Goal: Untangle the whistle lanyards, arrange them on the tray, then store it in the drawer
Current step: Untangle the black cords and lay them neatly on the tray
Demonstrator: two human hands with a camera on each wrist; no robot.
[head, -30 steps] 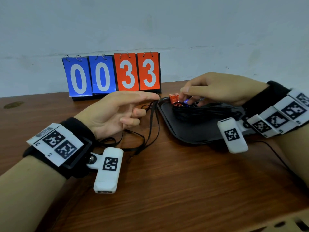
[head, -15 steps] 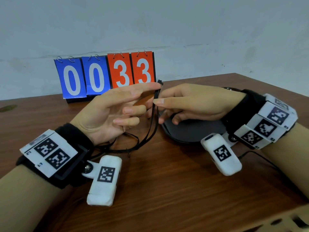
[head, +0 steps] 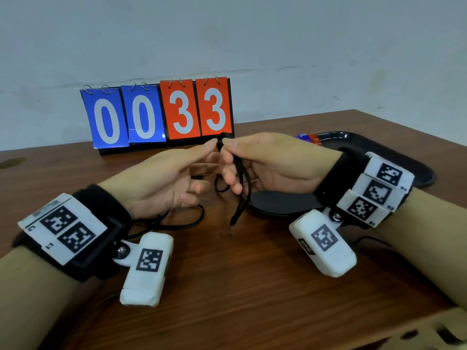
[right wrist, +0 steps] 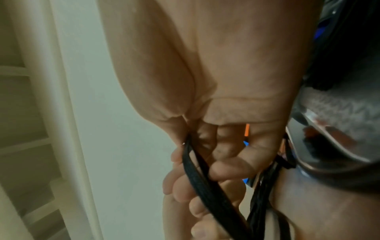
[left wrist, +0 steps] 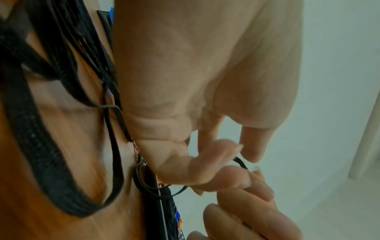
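Observation:
Both hands meet above the table, fingertip to fingertip, on a black lanyard [head: 238, 183]. My left hand [head: 177, 173] pinches its top end between thumb and forefinger, and my right hand [head: 265, 162] pinches the same spot from the other side. The strands hang down in a loop to the wood, and more black cord [head: 177, 223] trails under my left wrist. In the right wrist view the lanyard [right wrist: 207, 183] runs out from between my thumb and fingers. A black tray [head: 394, 152] lies behind my right wrist, with red and blue whistles [head: 309, 138] at its far edge.
A flip scoreboard [head: 156, 113] reading 0033 stands at the back against the wall. The wooden table's right edge [head: 414, 127] runs close past the tray. A pale surface with holes [head: 429, 334] shows at the bottom right corner.
My right hand left the whistles in the tray and came over to the lanyard's top end. Both hands now pinch it together, and the view has shifted left of the tray.

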